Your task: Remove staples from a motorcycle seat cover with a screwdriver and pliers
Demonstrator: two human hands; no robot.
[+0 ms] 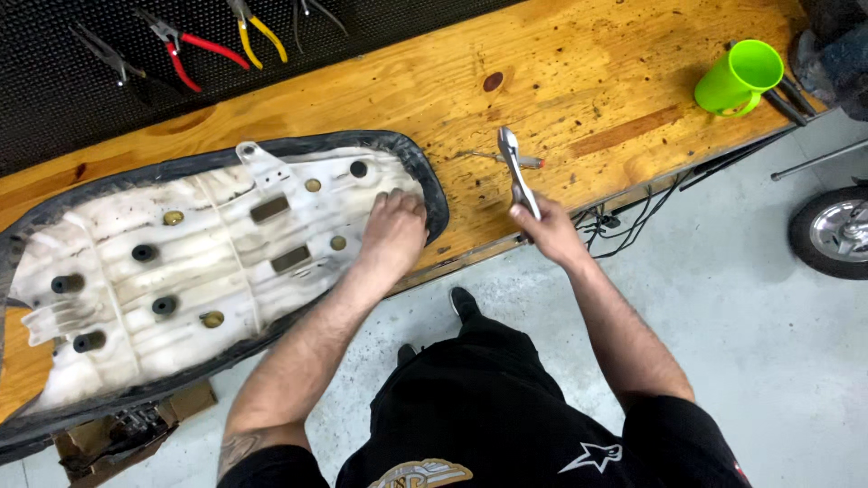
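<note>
The wooden desk carries a motorcycle seat that lies upside down, its white plastic base pan facing up and its black cover wrapped over the rim. The left hand lies flat on the near end of the pan, fingers spread and pressing, holding nothing. Just right of it, past the seat edge, the right hand is closed around the handles of silver locking pliers, whose jaws point away from the grip over the desk. Beyond the jaws lies a small screwdriver.

The cover looks fixed all round the rim, so I judge the work barely started. Far right of the grips stands a green mug. The seat's far end is cut off, and staples cannot be made out.
</note>
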